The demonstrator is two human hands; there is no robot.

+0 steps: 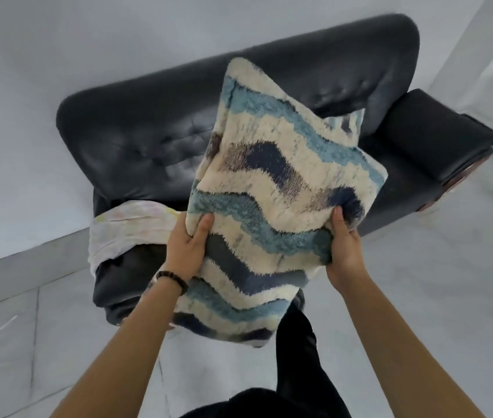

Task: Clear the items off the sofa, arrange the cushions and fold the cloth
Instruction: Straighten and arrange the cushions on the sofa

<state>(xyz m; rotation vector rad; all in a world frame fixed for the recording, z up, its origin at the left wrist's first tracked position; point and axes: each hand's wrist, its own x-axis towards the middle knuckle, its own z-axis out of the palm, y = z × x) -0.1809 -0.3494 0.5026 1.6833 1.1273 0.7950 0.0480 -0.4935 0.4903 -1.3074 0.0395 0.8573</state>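
Pale cloth (127, 233) lay crumpled over the left arm of the black sofa (154, 140). Left hand (188, 248), beaded bracelet (172, 280) at the wrist, gripped the left edge of a shaggy cushion (272, 188) with blue wavy stripes. Right hand (344, 251) clenched its right edge. Cushion was held up, tilted, above the seat. A second cushion's corner (349, 122) showed behind it.
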